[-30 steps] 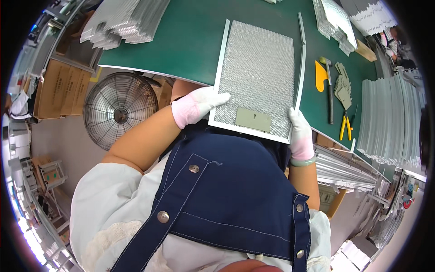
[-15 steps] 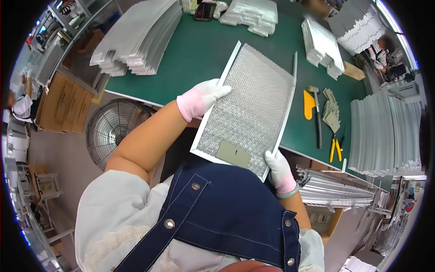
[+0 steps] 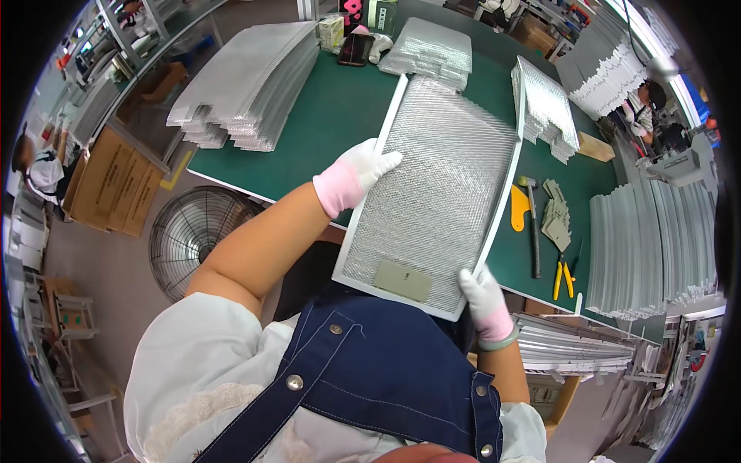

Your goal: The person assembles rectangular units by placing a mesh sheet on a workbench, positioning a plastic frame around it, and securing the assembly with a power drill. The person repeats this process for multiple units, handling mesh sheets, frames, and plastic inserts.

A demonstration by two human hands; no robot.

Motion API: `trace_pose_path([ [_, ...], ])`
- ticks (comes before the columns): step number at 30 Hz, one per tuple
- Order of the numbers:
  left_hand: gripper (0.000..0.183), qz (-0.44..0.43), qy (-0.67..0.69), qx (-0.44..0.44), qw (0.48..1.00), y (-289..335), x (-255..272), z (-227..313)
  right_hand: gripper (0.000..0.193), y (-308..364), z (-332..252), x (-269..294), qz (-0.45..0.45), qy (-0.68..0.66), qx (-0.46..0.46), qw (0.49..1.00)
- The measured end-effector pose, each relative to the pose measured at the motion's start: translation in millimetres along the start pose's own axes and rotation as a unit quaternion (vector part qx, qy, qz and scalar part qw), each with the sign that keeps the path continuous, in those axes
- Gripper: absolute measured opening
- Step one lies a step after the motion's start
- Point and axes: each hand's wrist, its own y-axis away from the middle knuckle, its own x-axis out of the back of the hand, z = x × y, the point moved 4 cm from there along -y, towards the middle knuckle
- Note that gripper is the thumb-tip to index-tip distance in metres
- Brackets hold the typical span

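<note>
A silver mesh filter panel (image 3: 440, 181) is held up before me, tilted, its near end by my apron. Pale metal rails (image 3: 502, 204) frame its two long sides and its near end. No rail shows across the far end, where the side rails stick out past the mesh. My left hand (image 3: 356, 176), in a white and pink glove, is closed on the left rail with the thumb over the mesh. My right hand (image 3: 485, 299), gloved alike, grips the near right corner. A small grey-green plate (image 3: 403, 281) lies on the mesh at the near end.
On the green table (image 3: 309, 135) stand mesh stacks (image 3: 243, 85), a hammer (image 3: 534, 231), an orange scraper (image 3: 519, 208), yellow-handled pliers (image 3: 563, 279) and several grey-green plates (image 3: 556, 216). Frame rails (image 3: 648, 247) are piled at right. A floor fan (image 3: 197, 239) stands left.
The view has tilted, so the table and its stacks sit lower in the picture. The panel and my right hand have shifted slightly right; both hands keep their hold.
</note>
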Motion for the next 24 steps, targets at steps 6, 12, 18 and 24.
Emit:
trace_pose_path([
  [6,0.041,0.088,-0.038,-0.046,0.994,23,-25,15,0.039,-15,-36,35,0.084,-0.017,0.088,0.992],
  [12,0.04,0.046,0.157,-0.099,0.982,-2,-4,29,0.047,-9,-46,28,0.031,-0.022,0.086,0.996],
  [18,0.038,-0.026,0.229,-0.088,0.969,-10,3,57,0.056,-7,-52,20,-0.021,-0.003,0.099,0.995],
  [24,0.036,0.023,0.281,-0.039,0.959,-11,1,57,0.059,-9,-60,29,-0.029,0.002,0.1,0.995],
])
